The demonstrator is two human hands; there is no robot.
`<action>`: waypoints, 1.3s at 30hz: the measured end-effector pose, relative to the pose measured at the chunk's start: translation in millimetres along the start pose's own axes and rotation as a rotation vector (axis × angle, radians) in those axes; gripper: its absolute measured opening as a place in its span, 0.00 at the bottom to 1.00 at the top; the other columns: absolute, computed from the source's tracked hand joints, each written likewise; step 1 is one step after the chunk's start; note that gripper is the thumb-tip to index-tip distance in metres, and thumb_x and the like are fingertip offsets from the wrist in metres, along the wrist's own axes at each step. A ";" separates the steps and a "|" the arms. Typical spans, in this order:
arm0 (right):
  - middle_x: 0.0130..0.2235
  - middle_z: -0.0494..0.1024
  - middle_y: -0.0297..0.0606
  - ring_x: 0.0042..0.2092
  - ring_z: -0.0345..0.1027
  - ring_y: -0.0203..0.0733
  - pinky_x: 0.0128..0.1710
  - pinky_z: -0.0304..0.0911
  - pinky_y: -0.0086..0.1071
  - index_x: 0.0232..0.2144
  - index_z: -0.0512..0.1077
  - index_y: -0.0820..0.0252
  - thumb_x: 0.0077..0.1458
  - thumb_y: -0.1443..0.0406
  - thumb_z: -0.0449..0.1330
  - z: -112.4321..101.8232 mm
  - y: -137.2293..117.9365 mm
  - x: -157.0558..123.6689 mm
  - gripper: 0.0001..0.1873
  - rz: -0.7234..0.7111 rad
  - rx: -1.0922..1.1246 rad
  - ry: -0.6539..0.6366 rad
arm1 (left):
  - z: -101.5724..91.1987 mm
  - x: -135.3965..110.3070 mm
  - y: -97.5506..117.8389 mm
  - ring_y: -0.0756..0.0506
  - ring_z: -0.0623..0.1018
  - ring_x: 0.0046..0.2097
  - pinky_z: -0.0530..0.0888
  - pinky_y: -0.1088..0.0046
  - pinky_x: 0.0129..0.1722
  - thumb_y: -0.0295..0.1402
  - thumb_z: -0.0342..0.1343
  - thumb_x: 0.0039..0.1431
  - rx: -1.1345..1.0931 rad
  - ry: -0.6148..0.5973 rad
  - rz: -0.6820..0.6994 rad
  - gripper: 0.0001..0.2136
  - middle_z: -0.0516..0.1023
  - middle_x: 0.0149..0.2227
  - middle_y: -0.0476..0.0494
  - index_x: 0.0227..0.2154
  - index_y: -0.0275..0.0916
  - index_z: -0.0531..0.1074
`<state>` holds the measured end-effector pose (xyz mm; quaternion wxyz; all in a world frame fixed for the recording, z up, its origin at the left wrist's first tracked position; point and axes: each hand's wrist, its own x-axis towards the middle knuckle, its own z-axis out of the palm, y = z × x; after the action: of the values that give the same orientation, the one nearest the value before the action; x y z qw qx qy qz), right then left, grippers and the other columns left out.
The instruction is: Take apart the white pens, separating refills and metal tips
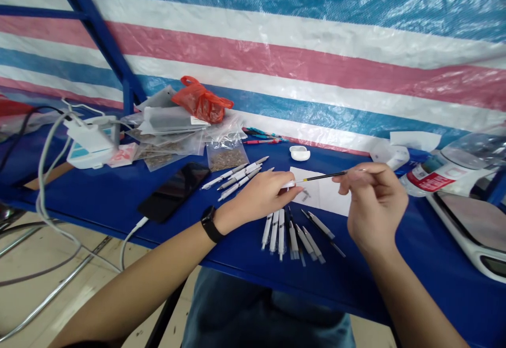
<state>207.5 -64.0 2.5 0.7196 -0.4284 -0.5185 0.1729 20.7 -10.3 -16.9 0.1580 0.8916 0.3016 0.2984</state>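
Pen refill [326,176], dark with a yellow band, spans the gap between the person's two hands, above a white sheet [335,196] on the blue table [237,245]. The right hand [373,203] has thumb and fingers clamped on one end; the left hand [263,192] has its fingers closed on a white pen part [288,184] at the other. Nearer the person lie white pens [281,232]; left of the left hand, a black phone [174,192]; far right, a scale [470,221].

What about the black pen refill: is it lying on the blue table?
No: the right hand pinches the black pen refill by one end above the blue table, its other end pointing toward the left hand.
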 end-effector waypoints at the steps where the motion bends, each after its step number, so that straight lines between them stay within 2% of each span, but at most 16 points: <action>1: 0.22 0.71 0.28 0.25 0.71 0.39 0.27 0.67 0.34 0.29 0.72 0.53 0.55 0.61 0.68 0.9 0.6 -1.6 0.08 0.005 -0.023 -0.029 | 0.6 0.1 0.2 0.47 0.73 0.30 0.63 0.72 0.33 0.38 0.51 0.72 -0.009 0.005 0.003 0.15 0.71 0.26 0.50 0.28 0.40 0.65; 4: 0.25 0.76 0.31 0.27 0.74 0.40 0.26 0.68 0.32 0.28 0.73 0.54 0.54 0.58 0.68 4.0 1.8 -5.5 0.10 0.071 -0.075 -0.163 | 2.3 0.2 0.3 0.48 0.71 0.28 0.63 0.72 0.32 0.40 0.51 0.72 -0.024 0.016 0.006 0.15 0.69 0.25 0.52 0.28 0.41 0.64; 7: 0.28 0.79 0.33 0.27 0.73 0.38 0.27 0.70 0.33 0.29 0.74 0.55 0.54 0.56 0.68 5.3 3.1 -6.2 0.11 0.156 -0.100 -0.330 | 2.1 0.3 0.6 0.49 0.69 0.27 0.62 0.72 0.31 0.40 0.51 0.71 -0.048 0.030 -0.002 0.17 0.65 0.23 0.53 0.26 0.41 0.62; 13: 0.31 0.80 0.34 0.28 0.69 0.37 0.28 0.67 0.32 0.34 0.77 0.55 0.52 0.56 0.70 3.1 4.5 -3.2 0.11 0.164 -0.169 -0.365 | -5.9 3.3 5.5 0.51 0.63 0.24 0.59 0.74 0.27 0.38 0.52 0.69 -0.268 0.074 -0.181 0.16 0.60 0.21 0.56 0.24 0.40 0.61; 17: 0.33 0.81 0.35 0.28 0.69 0.37 0.30 0.68 0.33 0.31 0.77 0.55 0.53 0.59 0.69 6.7 5.2 -8.3 0.08 0.111 -0.242 -0.457 | -9.9 4.6 9.1 0.51 0.65 0.26 0.61 0.74 0.26 0.41 0.51 0.69 -0.444 0.060 -0.264 0.16 0.63 0.22 0.54 0.25 0.39 0.64; 23: 0.30 0.81 0.35 0.28 0.69 0.38 0.31 0.69 0.34 0.30 0.79 0.55 0.57 0.62 0.67 10.8 6.6 -16.3 0.04 0.013 -0.282 -0.383 | -6.7 3.0 13.0 0.55 0.61 0.21 0.57 0.76 0.21 0.48 0.53 0.67 -0.914 -0.060 -0.401 0.19 0.63 0.22 0.55 0.26 0.40 0.61; 26: 0.31 0.82 0.35 0.30 0.74 0.40 0.32 0.72 0.35 0.31 0.78 0.55 0.55 0.63 0.68 10.0 5.3 -15.6 0.03 0.035 -0.191 -0.286 | -4.4 2.2 13.1 0.55 0.59 0.21 0.54 0.76 0.20 0.52 0.51 0.67 -1.022 -0.129 -0.392 0.21 0.63 0.23 0.54 0.28 0.40 0.65; 29: 0.32 0.85 0.37 0.32 0.78 0.41 0.33 0.75 0.36 0.28 0.77 0.56 0.51 0.64 0.71 8.0 3.6 -11.4 0.06 0.082 -0.061 -0.137 | -3.9 1.8 12.9 0.54 0.59 0.21 0.53 0.74 0.20 0.54 0.45 0.70 -1.019 -0.170 -0.351 0.24 0.62 0.21 0.53 0.28 0.39 0.68; 33: 0.28 0.84 0.35 0.27 0.77 0.40 0.29 0.74 0.35 0.26 0.77 0.56 0.48 0.65 0.73 5.2 2.7 -3.4 0.07 0.152 0.048 -0.012 | -4.9 2.3 13.1 0.53 0.60 0.22 0.57 0.73 0.22 0.49 0.45 0.72 -0.885 -0.170 -0.323 0.24 0.61 0.20 0.53 0.23 0.39 0.66; 36: 0.27 0.83 0.33 0.27 0.77 0.40 0.29 0.73 0.34 0.27 0.78 0.55 0.46 0.64 0.73 4.5 3.1 -0.3 0.07 0.198 0.099 0.023 | -5.2 3.0 14.7 0.52 0.62 0.23 0.59 0.72 0.24 0.46 0.45 0.72 -0.781 -0.165 -0.289 0.24 0.61 0.20 0.53 0.22 0.39 0.65; 39: 0.27 0.84 0.33 0.28 0.78 0.40 0.31 0.75 0.34 0.27 0.79 0.55 0.47 0.63 0.74 4.6 4.2 -0.7 0.08 0.206 0.114 -0.008 | -5.1 3.5 16.9 0.52 0.62 0.23 0.60 0.72 0.25 0.44 0.45 0.73 -0.724 -0.180 -0.274 0.23 0.61 0.20 0.53 0.22 0.39 0.64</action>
<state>203.8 -60.1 -0.8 0.7190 -0.4371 -0.4640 0.2770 27.2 -20.5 -3.6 0.5262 0.7524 0.2780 0.2825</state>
